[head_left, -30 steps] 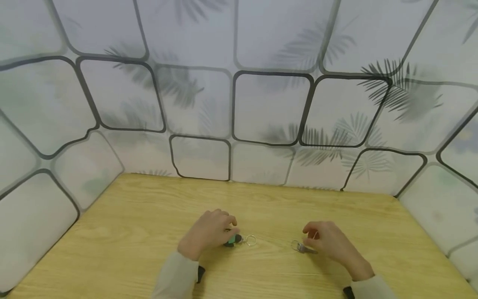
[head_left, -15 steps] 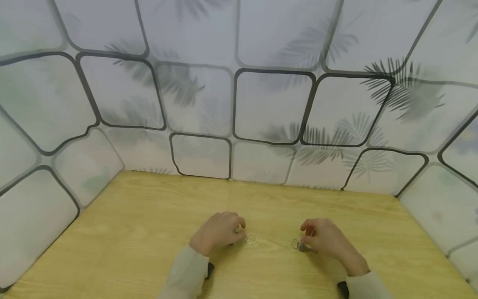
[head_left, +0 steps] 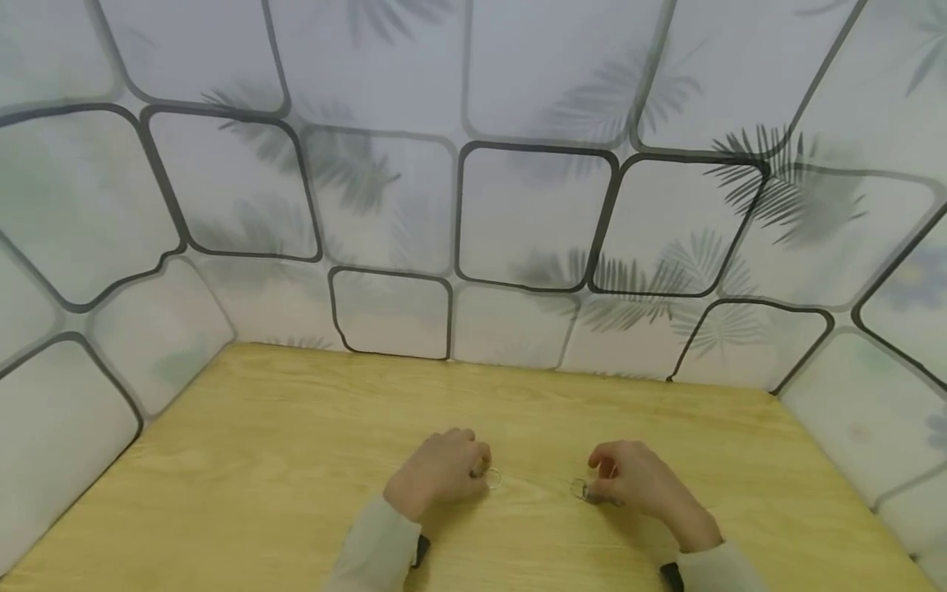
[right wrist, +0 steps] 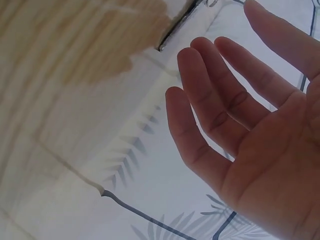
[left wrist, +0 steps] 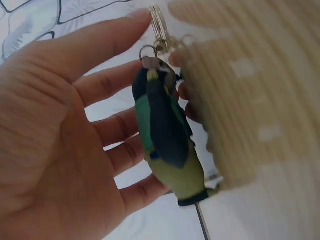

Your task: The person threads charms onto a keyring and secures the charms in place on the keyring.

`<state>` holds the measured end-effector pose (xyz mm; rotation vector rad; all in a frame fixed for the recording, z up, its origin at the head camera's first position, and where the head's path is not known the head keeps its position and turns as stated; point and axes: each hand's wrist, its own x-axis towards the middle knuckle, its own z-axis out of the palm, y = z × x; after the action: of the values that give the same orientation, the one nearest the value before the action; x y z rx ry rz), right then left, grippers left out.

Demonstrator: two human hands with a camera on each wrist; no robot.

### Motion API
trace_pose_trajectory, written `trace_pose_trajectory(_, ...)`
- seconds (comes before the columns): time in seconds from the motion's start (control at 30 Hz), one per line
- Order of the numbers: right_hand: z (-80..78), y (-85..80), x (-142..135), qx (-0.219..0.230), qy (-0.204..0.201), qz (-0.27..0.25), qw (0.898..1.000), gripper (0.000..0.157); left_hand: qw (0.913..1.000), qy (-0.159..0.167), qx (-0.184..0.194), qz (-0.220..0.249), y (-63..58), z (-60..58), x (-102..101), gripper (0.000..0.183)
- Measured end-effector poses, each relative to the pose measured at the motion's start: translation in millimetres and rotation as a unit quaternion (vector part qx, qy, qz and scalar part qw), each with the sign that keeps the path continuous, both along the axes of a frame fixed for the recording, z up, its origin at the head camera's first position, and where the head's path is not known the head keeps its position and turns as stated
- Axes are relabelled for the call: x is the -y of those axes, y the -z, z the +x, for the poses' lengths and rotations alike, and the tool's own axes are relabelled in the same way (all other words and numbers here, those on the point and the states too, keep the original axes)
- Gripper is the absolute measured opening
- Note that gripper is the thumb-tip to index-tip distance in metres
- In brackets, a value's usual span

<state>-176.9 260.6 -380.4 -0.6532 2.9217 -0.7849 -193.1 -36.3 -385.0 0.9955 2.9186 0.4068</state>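
A keychain figure (left wrist: 167,135) in green, dark blue and olive lies against the fingers of my left hand (head_left: 440,469). Those fingers curl behind it, and the thumb rests at its metal ring (left wrist: 159,25). From the head camera the hand hides the figure, leaving only the ring's loop in sight. To the right, a slim grey metal piece with its own ring (head_left: 579,489) lies on the table. My right hand (head_left: 644,481) is over it, thumb close to it and partly covering it. In the right wrist view the fingers (right wrist: 215,100) are loosely bent, with nothing between them.
Both hands are above a wood-grain table (head_left: 333,411). A white wall covering (head_left: 533,214) with dark outlines and grey leaf prints stands behind the table and along both sides. A strip of tabletop separates the two rings.
My left hand has moved right over the figure, which was partly visible a second ago and is now covered in the head view. The right hand has shifted slightly left over the metal piece.
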Motion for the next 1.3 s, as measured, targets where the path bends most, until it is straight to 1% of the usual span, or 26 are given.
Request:
trace_pose_trajectory(0.17,3.1,1.0,4.0,0.017,0.020,0.016,1.000,0.024,0.9999,-0.005,0.001,-0.014,3.8,2.3,-4.2,0.024)
trace_pose_trajectory(0.33,4.2,2.1,4.6,0.013,0.026,0.020,0.999,0.026,0.9997,-0.006,-0.004,-0.022,4.1,4.2,-9.9,0.028)
trace_pose_trajectory(0.53,3.6,4.2,3.7,0.029,0.021,0.011,0.999,0.028,0.9999,0.002,-0.007,-0.012,3.5,5.3,-10.0,0.025)
trace_pose_trajectory(0.7,3.6,4.3,2.5,0.037,0.016,0.006,0.999,0.027,0.9997,0.015,0.001,0.019,5.5,2.3,-7.3,0.022)
trace_pose_trajectory(0.83,2.6,2.7,4.4,0.040,0.007,0.004,0.999,0.027,0.9983,0.015,0.020,0.052,5.6,-0.3,-3.4,0.020)
trace_pose_trajectory(1.03,0.8,-2.0,7.8,0.030,0.013,0.012,0.999,0.026,0.9953,-0.003,0.041,0.088,1.6,-3.8,-2.6,0.020)
trace_pose_trajectory(1.13,1.4,-1.2,7.4,0.029,0.009,0.017,0.999,0.025,0.9921,-0.014,0.068,0.105,2.5,-4.7,-3.0,0.023)
trace_pose_trajectory(1.3,3.2,2.6,7.0,0.034,0.004,0.016,0.999,0.025,0.9823,-0.022,0.117,0.144,9.1,-5.9,-0.9,0.020)
